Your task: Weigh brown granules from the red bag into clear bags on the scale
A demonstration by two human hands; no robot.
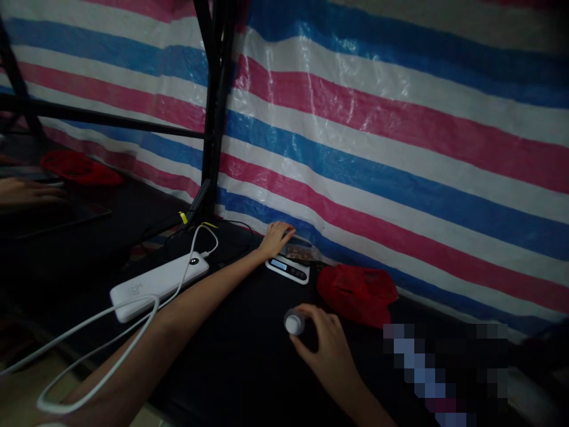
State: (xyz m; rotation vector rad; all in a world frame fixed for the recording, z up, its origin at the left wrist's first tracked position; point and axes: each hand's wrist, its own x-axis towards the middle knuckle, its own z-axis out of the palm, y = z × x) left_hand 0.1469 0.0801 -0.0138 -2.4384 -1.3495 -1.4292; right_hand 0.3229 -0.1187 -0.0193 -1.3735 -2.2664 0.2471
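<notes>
at frame centre, the left hand (276, 236) lies flat and unclenched on a small white digital scale (288, 268) (a clear packet sits on it). just below, the right hand (326, 347) grasps a small white-capped bottle (294, 323), its cap pointing left.

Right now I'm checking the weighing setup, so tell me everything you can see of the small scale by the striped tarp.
The small scale is a flat white slab, plastic by its look, with a pale lit display and dark buttons along its near edge. It lies level on the dark table, close to the striped tarp. The left hand reaches over its far end, where a clear packet with brownish contents lies. A red bag lies just right of it.
</notes>
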